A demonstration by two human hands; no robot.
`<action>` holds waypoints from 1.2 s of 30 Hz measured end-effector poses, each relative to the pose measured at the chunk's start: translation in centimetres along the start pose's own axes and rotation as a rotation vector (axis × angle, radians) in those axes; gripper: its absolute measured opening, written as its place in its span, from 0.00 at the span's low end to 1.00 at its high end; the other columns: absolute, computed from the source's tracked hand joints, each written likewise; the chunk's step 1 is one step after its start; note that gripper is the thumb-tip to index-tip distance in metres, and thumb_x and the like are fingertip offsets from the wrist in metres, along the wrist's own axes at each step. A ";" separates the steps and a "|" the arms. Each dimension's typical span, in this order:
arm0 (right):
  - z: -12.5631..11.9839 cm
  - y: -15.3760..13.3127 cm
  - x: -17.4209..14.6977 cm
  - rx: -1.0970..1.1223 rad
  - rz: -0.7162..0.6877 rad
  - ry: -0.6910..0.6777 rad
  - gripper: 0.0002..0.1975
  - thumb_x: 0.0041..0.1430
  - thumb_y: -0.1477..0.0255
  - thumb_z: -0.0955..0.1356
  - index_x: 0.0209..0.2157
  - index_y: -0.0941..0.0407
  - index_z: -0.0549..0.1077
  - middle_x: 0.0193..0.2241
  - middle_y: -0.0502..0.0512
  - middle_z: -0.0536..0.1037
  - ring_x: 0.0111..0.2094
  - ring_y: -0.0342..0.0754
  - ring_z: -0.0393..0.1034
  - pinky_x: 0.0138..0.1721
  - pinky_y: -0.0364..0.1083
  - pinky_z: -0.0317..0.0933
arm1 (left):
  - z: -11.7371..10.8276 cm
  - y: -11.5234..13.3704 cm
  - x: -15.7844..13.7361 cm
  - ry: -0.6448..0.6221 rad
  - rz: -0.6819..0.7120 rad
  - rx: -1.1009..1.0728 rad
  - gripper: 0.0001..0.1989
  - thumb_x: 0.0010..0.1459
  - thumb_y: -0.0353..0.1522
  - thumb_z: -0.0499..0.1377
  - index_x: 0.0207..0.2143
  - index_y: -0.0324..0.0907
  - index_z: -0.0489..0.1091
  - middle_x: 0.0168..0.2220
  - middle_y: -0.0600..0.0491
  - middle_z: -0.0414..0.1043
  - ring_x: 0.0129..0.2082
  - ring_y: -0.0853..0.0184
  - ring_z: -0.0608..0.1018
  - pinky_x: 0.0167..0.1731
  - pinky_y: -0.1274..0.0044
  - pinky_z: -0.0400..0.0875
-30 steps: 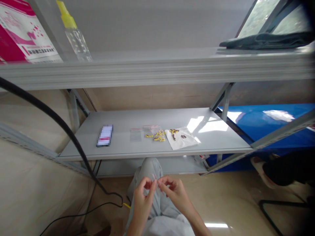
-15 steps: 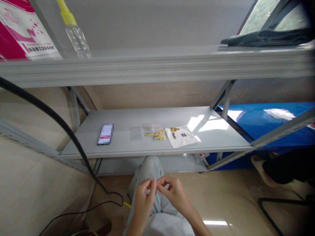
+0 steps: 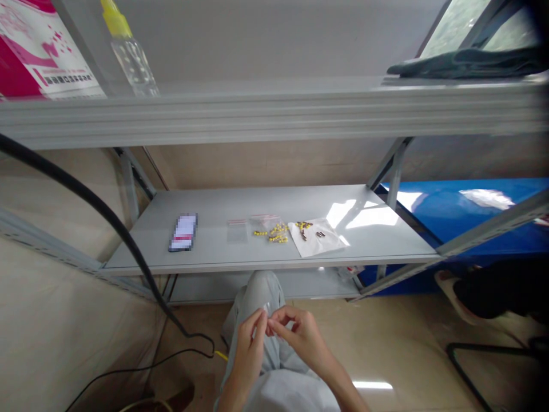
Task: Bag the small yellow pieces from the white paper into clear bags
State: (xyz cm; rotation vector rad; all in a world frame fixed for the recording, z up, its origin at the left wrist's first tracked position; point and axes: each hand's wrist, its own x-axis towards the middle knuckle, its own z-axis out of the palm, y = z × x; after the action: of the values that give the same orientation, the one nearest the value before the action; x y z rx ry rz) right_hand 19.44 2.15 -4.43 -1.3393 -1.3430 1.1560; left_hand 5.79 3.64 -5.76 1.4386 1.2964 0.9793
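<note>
Above my lap, my left hand (image 3: 252,337) and my right hand (image 3: 298,331) meet fingertip to fingertip. Both are closed in a pinch. A small clear plastic piece (image 3: 266,307) pokes up between them; its exact kind is too small to make out. On the shelf beyond lie small yellow parts (image 3: 278,233), several on or in a clear zip bag (image 3: 265,219). To their left is a flat clear zip bag (image 3: 237,232). A white sheet (image 3: 315,246) carries more yellow parts and dark brownish pins (image 3: 320,234).
A phone (image 3: 183,233) lies on the left of the grey shelf (image 3: 210,200). The upper shelf (image 3: 266,120) holds a yellow-capped bottle (image 3: 132,63) and folded dark cloth (image 3: 467,64). A black cable (image 3: 103,212) hangs at left. Another person's leg (image 3: 489,292) is at right.
My left fingertips have shifted slightly down and left, and my right fingertips have moved left with them. The clear piece now shows above the fingers. The shelf items have stayed in place.
</note>
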 end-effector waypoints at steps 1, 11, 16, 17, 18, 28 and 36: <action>0.0 0.0 0.0 -0.006 0.003 -0.007 0.15 0.56 0.62 0.67 0.26 0.59 0.75 0.24 0.53 0.77 0.26 0.42 0.69 0.25 0.38 0.61 | 0.0 0.0 0.0 0.024 -0.005 0.002 0.23 0.55 0.49 0.51 0.27 0.39 0.71 0.27 0.49 0.73 0.30 0.65 0.74 0.31 0.77 0.69; 0.4 -0.1 -0.2 0.031 0.074 -0.025 0.17 0.54 0.58 0.67 0.31 0.59 0.75 0.27 0.54 0.75 0.26 0.43 0.68 0.14 0.35 0.61 | 0.1 -0.3 0.4 -0.007 0.021 0.055 0.22 0.56 0.47 0.50 0.23 0.40 0.69 0.22 0.52 0.70 0.25 0.67 0.71 0.25 0.79 0.65; 0.1 -0.5 -0.2 0.008 0.056 0.016 0.17 0.54 0.59 0.67 0.36 0.58 0.76 0.29 0.56 0.76 0.29 0.46 0.71 0.13 0.36 0.61 | 0.0 0.2 0.5 -0.030 0.023 0.052 0.19 0.58 0.43 0.48 0.24 0.40 0.67 0.23 0.53 0.69 0.26 0.68 0.70 0.27 0.80 0.64; 0.1 -0.5 -0.2 -0.014 0.040 0.027 0.15 0.54 0.61 0.67 0.34 0.58 0.76 0.29 0.57 0.76 0.30 0.47 0.71 0.14 0.36 0.62 | -0.1 0.4 0.5 -0.027 0.034 0.059 0.18 0.58 0.42 0.48 0.23 0.40 0.67 0.23 0.53 0.68 0.26 0.68 0.70 0.27 0.80 0.64; 0.0 -0.5 -0.2 -0.034 0.024 0.037 0.14 0.54 0.62 0.67 0.32 0.59 0.77 0.28 0.57 0.77 0.30 0.47 0.72 0.15 0.36 0.62 | -0.1 0.5 0.5 -0.025 0.048 0.066 0.17 0.58 0.41 0.48 0.23 0.40 0.66 0.23 0.53 0.68 0.26 0.68 0.70 0.28 0.80 0.64; -0.2 -0.6 -0.1 -0.164 -0.070 0.093 0.06 0.52 0.73 0.68 0.24 0.56 0.77 0.25 0.52 0.79 0.28 0.45 0.72 0.27 0.39 0.64 | 0.4 0.5 0.2 -0.069 0.030 0.126 0.12 0.55 0.36 0.49 0.21 0.41 0.60 0.21 0.56 0.62 0.25 0.70 0.67 0.27 0.80 0.61; -0.2 -1.4 0.1 -0.193 -0.169 0.161 0.03 0.50 0.74 0.69 0.29 0.55 0.76 0.25 0.50 0.77 0.28 0.43 0.72 0.23 0.37 0.61 | 0.9 0.3 0.0 -0.037 -0.015 0.119 0.16 0.56 0.38 0.47 0.32 0.39 0.71 0.33 0.49 0.74 0.35 0.64 0.75 0.36 0.74 0.68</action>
State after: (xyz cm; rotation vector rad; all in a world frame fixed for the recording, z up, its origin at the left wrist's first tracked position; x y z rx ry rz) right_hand 19.37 2.27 -2.99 -1.3933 -1.4465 0.8050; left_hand 6.68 3.56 -5.70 1.5281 1.3560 0.8735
